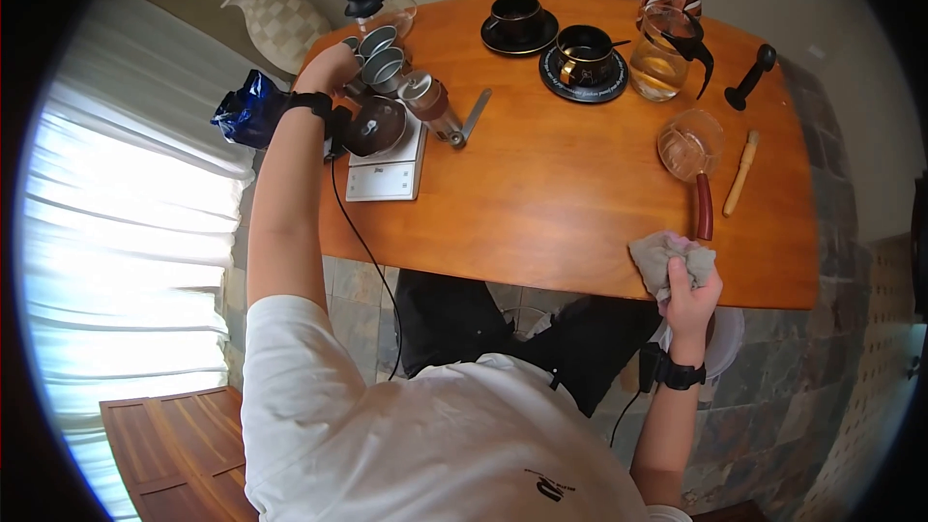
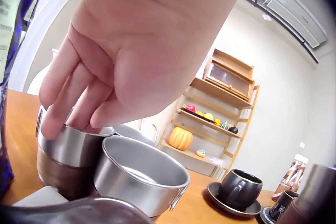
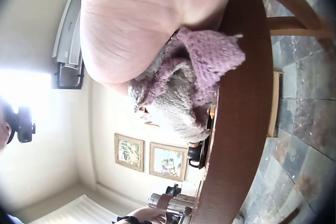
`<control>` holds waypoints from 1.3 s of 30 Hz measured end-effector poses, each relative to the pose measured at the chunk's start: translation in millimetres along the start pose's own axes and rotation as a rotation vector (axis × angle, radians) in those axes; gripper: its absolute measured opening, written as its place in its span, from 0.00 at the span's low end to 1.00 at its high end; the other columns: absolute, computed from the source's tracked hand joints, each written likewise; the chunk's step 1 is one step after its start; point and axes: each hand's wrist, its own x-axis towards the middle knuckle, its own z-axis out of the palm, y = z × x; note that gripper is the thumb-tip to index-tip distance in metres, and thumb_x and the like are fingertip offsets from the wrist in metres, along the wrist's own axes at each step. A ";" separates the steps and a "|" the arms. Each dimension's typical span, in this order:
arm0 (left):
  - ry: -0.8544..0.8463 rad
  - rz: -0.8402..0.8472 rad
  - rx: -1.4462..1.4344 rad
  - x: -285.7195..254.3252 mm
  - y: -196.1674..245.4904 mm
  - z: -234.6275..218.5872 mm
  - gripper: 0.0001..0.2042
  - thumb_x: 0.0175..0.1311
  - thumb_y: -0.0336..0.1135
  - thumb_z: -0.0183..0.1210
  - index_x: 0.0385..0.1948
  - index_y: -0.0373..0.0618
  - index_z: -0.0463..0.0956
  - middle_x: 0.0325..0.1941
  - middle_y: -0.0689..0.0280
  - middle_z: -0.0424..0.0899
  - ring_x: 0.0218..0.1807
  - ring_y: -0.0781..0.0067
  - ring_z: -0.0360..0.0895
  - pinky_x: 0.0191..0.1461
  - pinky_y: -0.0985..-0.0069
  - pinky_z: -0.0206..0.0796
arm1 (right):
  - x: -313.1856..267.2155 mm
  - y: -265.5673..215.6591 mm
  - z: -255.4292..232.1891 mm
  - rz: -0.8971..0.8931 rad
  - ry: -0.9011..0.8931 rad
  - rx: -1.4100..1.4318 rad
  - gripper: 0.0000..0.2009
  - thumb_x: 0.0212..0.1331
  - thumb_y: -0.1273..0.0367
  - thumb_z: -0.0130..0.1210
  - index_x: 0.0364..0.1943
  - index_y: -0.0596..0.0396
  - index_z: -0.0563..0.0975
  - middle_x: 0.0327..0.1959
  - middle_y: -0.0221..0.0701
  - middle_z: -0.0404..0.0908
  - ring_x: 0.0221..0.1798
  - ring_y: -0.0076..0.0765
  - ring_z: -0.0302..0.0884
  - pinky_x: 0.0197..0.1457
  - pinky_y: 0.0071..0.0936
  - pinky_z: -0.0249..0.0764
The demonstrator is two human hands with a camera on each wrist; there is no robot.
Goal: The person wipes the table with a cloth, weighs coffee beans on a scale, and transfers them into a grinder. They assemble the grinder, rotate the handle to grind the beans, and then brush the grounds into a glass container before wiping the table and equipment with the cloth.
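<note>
At the back left of the table, my left hand [image 1: 333,70] reaches in among several steel cups. Its curled fingers pinch the rim of one steel cup [image 2: 79,148], a fingertip overlapping the outer wall. Just beside stands another steel cup [image 2: 142,169] with a small wire handle. My right hand [image 1: 692,300] grips a crumpled grey and pink cloth [image 1: 665,263] at the table's front right edge, thumb on top. Pinkish folds of the cloth [image 3: 215,61] stick out below the palm.
A white scale [image 1: 383,182] with a dark, shiny round object [image 1: 375,126] sits near a hand grinder [image 1: 432,108]. Black cups on saucers, a glass pitcher [image 1: 659,63] and a tamper [image 1: 751,77] stand farther back. A glass pot [image 1: 688,145] and a brush [image 1: 741,174] lie at right.
</note>
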 end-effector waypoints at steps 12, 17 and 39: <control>0.501 0.225 0.228 -25.7 17.3 -20.8 0.12 0.63 0.36 0.54 0.42 0.43 0.83 0.44 0.51 0.86 0.48 0.51 0.83 0.49 0.62 0.75 | -0.4 -15.9 6.1 0.026 -0.013 -0.031 0.12 0.67 0.73 0.55 0.50 0.65 0.78 0.38 0.29 0.81 0.26 0.15 0.70 0.24 0.14 0.63; 0.572 0.636 -0.230 -140.2 65.0 -11.4 0.11 0.67 0.40 0.56 0.40 0.43 0.81 0.36 0.59 0.87 0.36 0.61 0.84 0.42 0.70 0.73 | -1.7 -23.8 7.3 0.102 0.007 -0.054 0.13 0.68 0.71 0.55 0.51 0.66 0.78 0.38 0.28 0.81 0.26 0.14 0.70 0.24 0.13 0.62; -0.790 0.558 -1.317 -223.4 72.9 176.2 0.13 0.63 0.31 0.65 0.44 0.36 0.76 0.31 0.70 0.81 0.29 0.85 0.75 0.30 0.81 0.69 | -31.8 -11.7 138.5 0.543 -0.053 0.849 0.22 0.69 0.67 0.48 0.63 0.65 0.67 0.61 0.47 0.75 0.62 0.48 0.75 0.67 0.44 0.70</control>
